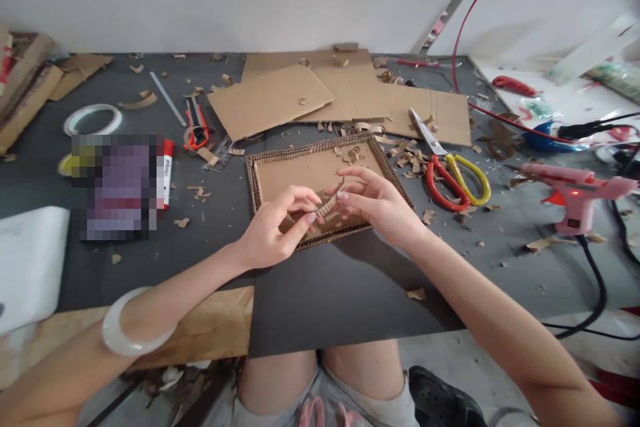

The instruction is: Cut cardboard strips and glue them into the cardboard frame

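Observation:
Between my two hands is a short strip of corrugated cardboard [327, 205], its ridges showing. My left hand [280, 223] pinches its lower left end between thumb and fingers. The thumb and fingers of my right hand [383, 203] close on the upper right end. Both hands are over a shallow cardboard tray [254, 190] with raised, layered corrugated edges. Small curled cardboard scraps [354, 152] lie inside the tray near its back right corner. My hands cover part of the tray's floor and front edge.
Red-and-yellow scissors [447, 177] lie right of the tray, with a pink glue gun [575, 193] and its cable beyond. Cardboard sheets [275, 103] lie behind. Leftward are an orange box cutter [196, 125], a red marker [165, 173], a tape roll [93, 120] and a white object [33, 267].

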`<state>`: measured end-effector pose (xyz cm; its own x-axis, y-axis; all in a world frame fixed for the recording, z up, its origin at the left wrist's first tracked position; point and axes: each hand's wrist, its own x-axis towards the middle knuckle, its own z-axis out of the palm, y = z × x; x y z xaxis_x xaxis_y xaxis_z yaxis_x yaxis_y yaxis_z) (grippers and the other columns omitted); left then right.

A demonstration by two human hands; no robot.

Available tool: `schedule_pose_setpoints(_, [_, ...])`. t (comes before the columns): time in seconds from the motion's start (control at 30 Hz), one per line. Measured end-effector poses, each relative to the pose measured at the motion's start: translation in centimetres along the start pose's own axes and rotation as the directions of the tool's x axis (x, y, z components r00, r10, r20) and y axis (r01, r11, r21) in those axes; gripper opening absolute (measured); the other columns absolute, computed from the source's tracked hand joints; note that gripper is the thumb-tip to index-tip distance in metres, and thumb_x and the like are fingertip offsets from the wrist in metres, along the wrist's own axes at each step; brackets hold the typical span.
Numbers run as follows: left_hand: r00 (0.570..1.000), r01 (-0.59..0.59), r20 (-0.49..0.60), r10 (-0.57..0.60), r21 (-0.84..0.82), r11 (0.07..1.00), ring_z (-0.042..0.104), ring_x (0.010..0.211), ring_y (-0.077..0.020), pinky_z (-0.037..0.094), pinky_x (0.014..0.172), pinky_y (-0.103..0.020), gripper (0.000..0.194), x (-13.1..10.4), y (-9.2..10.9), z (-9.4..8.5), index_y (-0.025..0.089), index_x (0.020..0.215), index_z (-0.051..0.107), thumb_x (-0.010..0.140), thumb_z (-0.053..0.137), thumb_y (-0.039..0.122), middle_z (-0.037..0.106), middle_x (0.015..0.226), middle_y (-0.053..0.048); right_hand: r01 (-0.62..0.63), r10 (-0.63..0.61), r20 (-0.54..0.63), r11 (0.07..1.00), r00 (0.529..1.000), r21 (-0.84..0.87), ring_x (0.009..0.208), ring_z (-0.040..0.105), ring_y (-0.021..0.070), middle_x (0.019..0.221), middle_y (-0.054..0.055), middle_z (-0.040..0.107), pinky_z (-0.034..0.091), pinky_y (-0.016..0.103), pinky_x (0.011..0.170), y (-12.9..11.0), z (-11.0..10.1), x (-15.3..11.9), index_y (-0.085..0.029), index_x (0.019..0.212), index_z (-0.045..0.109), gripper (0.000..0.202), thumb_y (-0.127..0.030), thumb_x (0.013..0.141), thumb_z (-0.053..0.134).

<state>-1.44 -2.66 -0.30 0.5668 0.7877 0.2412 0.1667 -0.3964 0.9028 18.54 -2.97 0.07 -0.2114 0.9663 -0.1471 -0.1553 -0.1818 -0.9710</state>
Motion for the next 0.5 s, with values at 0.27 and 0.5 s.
schedule_pose_setpoints(0.27, [1.0,-0.002,-0.001,0.002,0.196,0.981,0.069,0.075,-0.0138,0.053,0.07,-0.021,0.016,0.5,0.7,-0.3,0.017,0.096,0.058,0.083,0.059,0.028,0.071,0.085,-0.002,0.124,-0.124,-0.016,0.992,0.992,0.022,0.058,0.063,0.0093,0.07,-0.006,0.064,0.054,0.024,0.062,-0.1,0.9,-0.5,-0.025,0.095,0.04,0.045,-0.034,0.068,0.075])
schedule_pose_setpoints(0.5, [0.997,0.028,0.062,-0.036,0.127,0.992,0.068,0.068,-0.0126,0.052,0.065,-0.019,0.012,0.4,0.5,-0.3,0.017,0.092,0.06,0.088,0.051,0.023,0.073,0.08,-0.002,0.325,-0.374,-0.039,0.848,0.927,-0.419,0.071,0.064,0.012,0.077,0.001,0.067,0.054,0.027,0.067,0.5,1.3,-1.1,-0.02,0.078,0.06,0.008,-0.026,0.079,0.064])
